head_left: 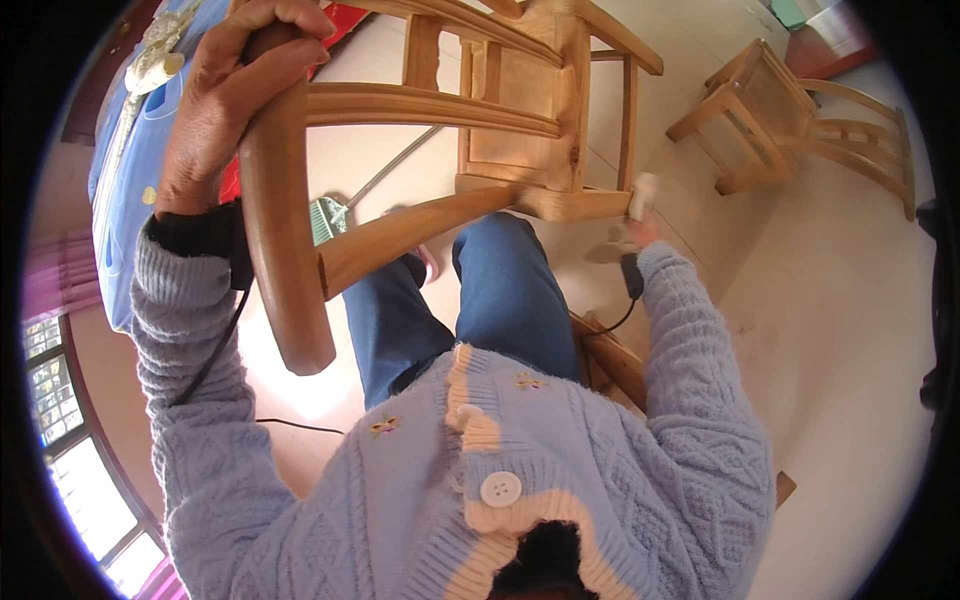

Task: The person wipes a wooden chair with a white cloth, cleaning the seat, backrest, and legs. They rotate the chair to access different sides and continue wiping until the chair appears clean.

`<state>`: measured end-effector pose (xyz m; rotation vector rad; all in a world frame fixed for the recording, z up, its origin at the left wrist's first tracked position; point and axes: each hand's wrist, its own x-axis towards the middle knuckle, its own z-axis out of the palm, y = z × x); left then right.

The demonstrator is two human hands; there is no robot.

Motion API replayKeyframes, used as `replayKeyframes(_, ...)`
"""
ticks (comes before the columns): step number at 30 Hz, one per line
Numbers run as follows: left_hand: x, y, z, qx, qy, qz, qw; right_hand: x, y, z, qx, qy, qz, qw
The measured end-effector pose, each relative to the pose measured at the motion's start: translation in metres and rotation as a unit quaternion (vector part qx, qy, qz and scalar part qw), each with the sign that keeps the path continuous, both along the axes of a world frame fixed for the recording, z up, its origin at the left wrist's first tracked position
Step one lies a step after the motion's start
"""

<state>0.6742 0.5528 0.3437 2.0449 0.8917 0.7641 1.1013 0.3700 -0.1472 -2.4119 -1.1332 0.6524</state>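
A wooden chair (570, 112) is tilted in front of my knees, its slatted backrest reaching towards the upper left. My left hand (247, 90) grips the end of the chair's thick top rail (285, 247). On the other side, my right hand (643, 229) holds a pale, blurred cloth-like thing (643, 196) against the edge of the chair near a leg. What exactly that pale thing is, I cannot tell. Dark bands with cables sit at both of my wrists.
A second wooden chair (780, 127) stands on the tiled floor at the upper right. Behind the chair back is a green broom (330, 217) with a metal handle. A bed with a blue cover (120, 247) lies at the left. Part of a wooden seat (619, 360) shows beside my hip.
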Motion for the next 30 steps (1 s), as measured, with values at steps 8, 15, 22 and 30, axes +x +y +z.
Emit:
replayKeyframes(8,0.033,0.004,0.007,0.412,0.023,-0.143,0.899,-0.081,0.012,0.139,-0.014,0.256,0.101,0.961)
replayKeyframes(15,0.058,-0.010,-0.004,0.061,-0.025,-0.150,0.986,-0.108,0.022,0.225,0.047,0.349,0.123,0.928)
replayKeyframes(22,0.146,-0.002,-0.036,0.132,-0.073,-0.213,0.965,-0.104,0.021,0.297,0.250,0.263,0.214,0.907)
replayKeyframes(30,0.226,-0.024,-0.041,0.219,-0.139,-0.070,0.963,-0.104,-0.003,0.330,0.293,0.051,0.287,0.911)
